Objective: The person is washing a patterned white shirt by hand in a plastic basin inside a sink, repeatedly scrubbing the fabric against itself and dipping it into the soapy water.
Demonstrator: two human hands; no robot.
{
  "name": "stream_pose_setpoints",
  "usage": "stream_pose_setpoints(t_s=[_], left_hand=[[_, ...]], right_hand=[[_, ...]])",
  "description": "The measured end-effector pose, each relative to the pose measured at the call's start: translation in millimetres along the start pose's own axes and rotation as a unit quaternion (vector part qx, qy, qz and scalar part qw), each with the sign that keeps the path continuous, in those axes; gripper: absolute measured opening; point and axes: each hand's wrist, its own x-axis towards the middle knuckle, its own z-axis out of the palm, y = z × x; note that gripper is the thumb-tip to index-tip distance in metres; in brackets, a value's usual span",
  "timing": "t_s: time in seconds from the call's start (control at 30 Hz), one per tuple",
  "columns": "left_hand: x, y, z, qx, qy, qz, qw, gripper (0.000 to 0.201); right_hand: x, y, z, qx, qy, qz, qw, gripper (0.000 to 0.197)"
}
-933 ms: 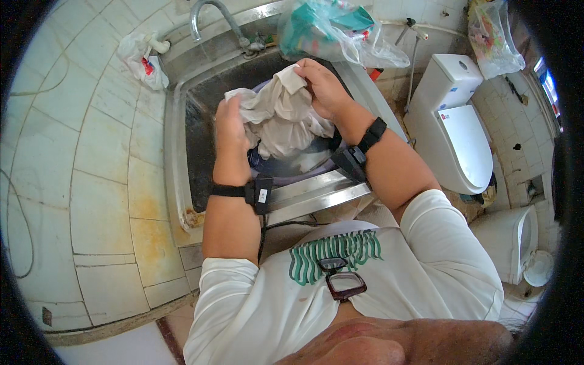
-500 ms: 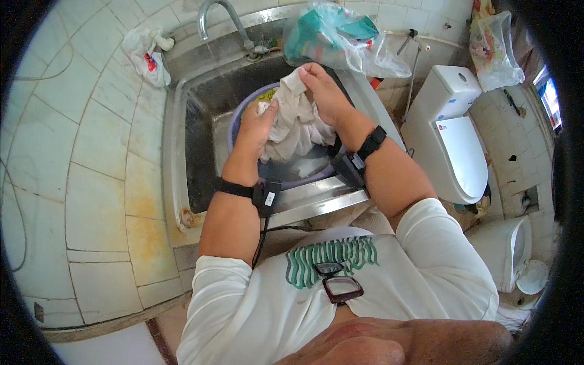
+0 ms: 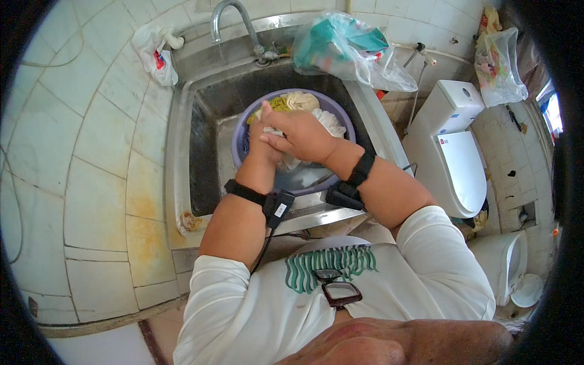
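My left hand (image 3: 260,146) and my right hand (image 3: 303,135) are pressed together over a purple basin (image 3: 345,109). Both are closed on a wet white cloth (image 3: 289,162), which mostly hides between the palms and shows below them. My right hand's fingers lap over the left. The basin sits in a metal sink and holds water, with more laundry at its far side: a yellow-green patterned cloth (image 3: 278,104), a beige cloth (image 3: 302,101) and a bunched white cloth (image 3: 328,123). Whether that bunched part joins the held cloth, I cannot tell.
A curved metal faucet (image 3: 243,23) stands at the sink's (image 3: 177,140) back edge. A clear plastic bag (image 3: 340,52) with teal contents rests on the back right corner. A white bag (image 3: 155,58) hangs at left, and a toilet (image 3: 459,152) stands to the right.
Half a second ago my hands were apart, holding the white cloth spread and raised. Now they have come together around it, lower, and the laundry at the basin's far side shows.
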Motion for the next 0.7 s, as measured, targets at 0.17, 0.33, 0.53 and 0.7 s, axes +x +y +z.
stream_pose_setpoints(t_s=[0.17, 0.33, 0.53, 0.7], left_hand=[[2, -19, 13, 0.001, 0.011, -0.011, 1.0, 0.042], [-10, -11, 19, -0.028, 0.032, -0.055, 0.998, 0.043], [-5, -16, 21, 0.005, 0.042, 0.02, 0.999, 0.04], [-9, -13, 25, 0.047, -0.017, -0.059, 0.997, 0.042]], right_hand=[[3, 39, 11, 0.056, 0.06, 0.203, 0.976, 0.024], [-4, 19, 9, 0.028, 0.027, 0.102, 0.994, 0.026], [2, 30, 14, 0.004, 0.046, 0.185, 0.982, 0.025], [-1, 67, 16, 0.028, 0.082, 0.298, 0.951, 0.03]])
